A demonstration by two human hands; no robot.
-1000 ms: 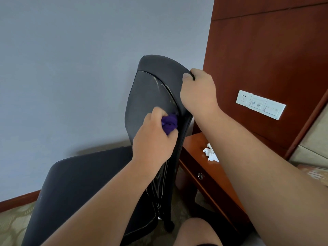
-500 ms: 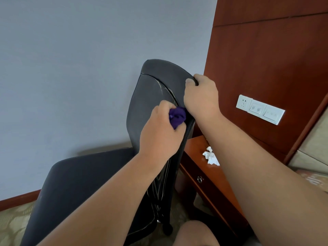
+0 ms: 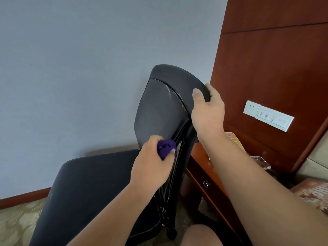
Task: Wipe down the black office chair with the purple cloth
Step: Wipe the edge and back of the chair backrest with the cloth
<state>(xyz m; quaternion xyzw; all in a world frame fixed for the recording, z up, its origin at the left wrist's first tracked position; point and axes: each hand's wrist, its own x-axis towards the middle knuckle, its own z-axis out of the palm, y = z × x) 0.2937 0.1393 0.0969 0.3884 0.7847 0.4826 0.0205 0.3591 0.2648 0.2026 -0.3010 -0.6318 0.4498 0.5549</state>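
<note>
The black office chair (image 3: 159, 110) stands against the grey wall, its backrest upright in the middle and its seat (image 3: 92, 185) stretching to the lower left. My left hand (image 3: 152, 162) grips the bunched purple cloth (image 3: 166, 148) and presses it against the lower side edge of the backrest. My right hand (image 3: 207, 109) grips the backrest's upper right edge, thumb on the front, fingers curled behind.
A reddish wooden nightstand (image 3: 209, 176) with a drawer knob stands right of the chair. Behind it a wooden wall panel (image 3: 269, 68) carries a white socket and switch plate (image 3: 268, 115). Patterned carpet (image 3: 16, 222) covers the floor. My knee (image 3: 202, 235) shows at the bottom.
My left hand has slid the purple cloth down the backrest's side edge, from near my right hand to the lower part. My right hand keeps its hold on the top edge.
</note>
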